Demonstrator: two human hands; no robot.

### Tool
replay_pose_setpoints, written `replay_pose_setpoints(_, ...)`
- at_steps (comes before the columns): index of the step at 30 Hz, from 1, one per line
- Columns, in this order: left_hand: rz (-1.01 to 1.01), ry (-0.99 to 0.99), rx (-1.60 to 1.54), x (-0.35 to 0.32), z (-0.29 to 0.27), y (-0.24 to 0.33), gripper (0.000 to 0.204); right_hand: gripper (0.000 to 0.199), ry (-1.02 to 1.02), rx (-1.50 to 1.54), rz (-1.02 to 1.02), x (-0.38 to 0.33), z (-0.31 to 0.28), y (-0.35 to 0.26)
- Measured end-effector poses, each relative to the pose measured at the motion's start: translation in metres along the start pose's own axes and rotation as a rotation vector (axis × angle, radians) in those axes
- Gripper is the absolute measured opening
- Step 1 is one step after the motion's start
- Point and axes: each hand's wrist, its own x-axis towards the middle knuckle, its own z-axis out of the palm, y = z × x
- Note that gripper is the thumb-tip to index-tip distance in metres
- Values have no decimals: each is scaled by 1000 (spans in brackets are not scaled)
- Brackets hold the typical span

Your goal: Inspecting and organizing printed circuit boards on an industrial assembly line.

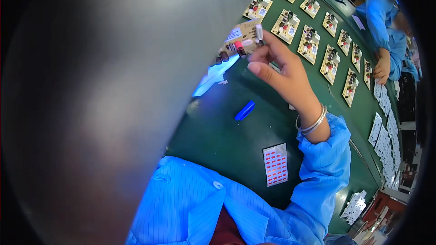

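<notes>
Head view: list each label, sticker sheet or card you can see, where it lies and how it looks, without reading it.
Sticker sheet: on the green table near the blue sleeve, white rectangle, rows of red stickers.
White label: on the circuit board held by the right hand.
White cards: a row along the table's right edge.

A matt tan circuit board [243, 36] with glossy plastic parts is seen above a smooth green mat [227, 127]; beside it, shiny metal bangles [313, 124] and finely striped blue cloth sleeve [324, 163].
</notes>
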Motion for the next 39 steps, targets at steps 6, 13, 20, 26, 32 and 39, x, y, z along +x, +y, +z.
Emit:
replay_pose_setpoints(6,-468,-94,-444,4,11,14,77,31,24,206,363,-5,-17,-9)
replay_pose_setpoints(13,-502,-160,-591,-1,8,5,80,27,65,575,356,-1,-9,5)
replay_pose_setpoints(20,-474,-265,-678,-3,9,-1,78,26,-14,786,405,-3,-9,4)
replay_pose_setpoints(26,-359,-416,-823,-2,7,-3,68,23,-28,1044,415,-1,-10,6)
replay_pose_setpoints(32,-459,-417,-981,-3,16,5,71,20,81,898,407,-9,-27,14)
replay_pose_setpoints(39,-393,-295,-615,-9,15,5,48,25,855,654,118,-85,-129,36)
